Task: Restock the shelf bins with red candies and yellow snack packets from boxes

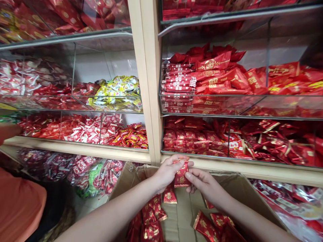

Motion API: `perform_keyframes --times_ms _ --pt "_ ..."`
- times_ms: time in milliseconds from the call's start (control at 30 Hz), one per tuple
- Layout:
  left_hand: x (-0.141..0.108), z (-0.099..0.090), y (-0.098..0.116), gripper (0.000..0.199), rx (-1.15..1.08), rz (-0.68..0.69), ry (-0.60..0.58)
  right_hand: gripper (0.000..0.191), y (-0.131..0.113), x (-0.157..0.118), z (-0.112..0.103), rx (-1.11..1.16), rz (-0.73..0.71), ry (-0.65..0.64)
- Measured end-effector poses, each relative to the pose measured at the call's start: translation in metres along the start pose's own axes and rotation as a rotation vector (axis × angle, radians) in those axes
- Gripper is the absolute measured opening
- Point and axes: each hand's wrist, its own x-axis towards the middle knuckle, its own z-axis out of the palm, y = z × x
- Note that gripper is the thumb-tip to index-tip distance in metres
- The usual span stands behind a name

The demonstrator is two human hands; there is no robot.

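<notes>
Left hand (pixel 168 172) and right hand (pixel 203 184) are both closed on one red packet (pixel 182 176), which is held between them above an open cardboard box (pixel 181 216), just in front of the wooden ledge (pixel 217 164) of the shelving. The packet's upper part is partly covered by the left fingers and thumb; its right side is pressed by the right thumb, and the grip behind it is hidden. Both forearms are cut off by the lower edge of the view, as is the near part of the box. More packets in the box, a left-hand pile (pixel 151 225) and a right-hand group (pixel 212 227), are cropped at the bottom; one loose packet (pixel 170 195) is seen below the left hand. At far left, a person in orange (pixel 22 205) is only partly shown. The held packet is seen nearly upright, small, flat-ended and glossy, printed with gold characters and edged in gold along its lower seam; the fine lettering cannot be read. Similar gold-printed packets (pixel 188 136) are stacked behind the clear front of the lowest right-hand shelf.
</notes>
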Motion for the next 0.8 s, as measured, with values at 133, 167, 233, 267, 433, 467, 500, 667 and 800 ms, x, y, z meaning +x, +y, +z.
perform_keyframes --times_ms 133,167,233,267,433,467,500,667,800 --pt "0.002 0.0 -0.003 0.035 -0.004 0.001 0.019 0.033 0.002 0.0 0.0 0.002 -0.007 -0.017" --pt "0.003 -0.002 -0.005 0.037 -0.005 0.005 0.031 0.033 0.002 0.0 -0.001 0.003 -0.001 -0.019" --pt "0.006 -0.006 -0.007 0.046 -0.013 -0.005 0.046 0.034 -0.003 -0.002 -0.004 0.006 0.017 -0.013" --pt "0.008 -0.008 -0.008 0.052 -0.025 -0.025 0.038 0.034 -0.008 -0.002 -0.007 0.007 0.026 -0.002" --pt "0.016 -0.021 -0.011 0.062 -0.03 -0.139 -0.039 0.034 -0.061 0.008 -0.028 -0.122 -0.057 0.169" --pt "0.017 -0.022 -0.011 0.061 -0.008 -0.139 -0.038 0.032 -0.073 0.015 -0.032 -0.176 -0.083 0.208" --pt "0.018 -0.023 -0.012 0.06 0.014 -0.135 -0.035 0.03 -0.084 0.024 -0.035 -0.242 -0.097 0.24" --pt "0.02 -0.022 -0.015 0.057 0.096 -0.11 -0.049 0.023 -0.109 0.083 -0.04 -0.794 -0.085 0.351" --pt "0.02 -0.021 -0.016 0.056 0.133 -0.116 -0.071 0.02 -0.106 0.116 -0.033 -0.966 0.027 0.364"
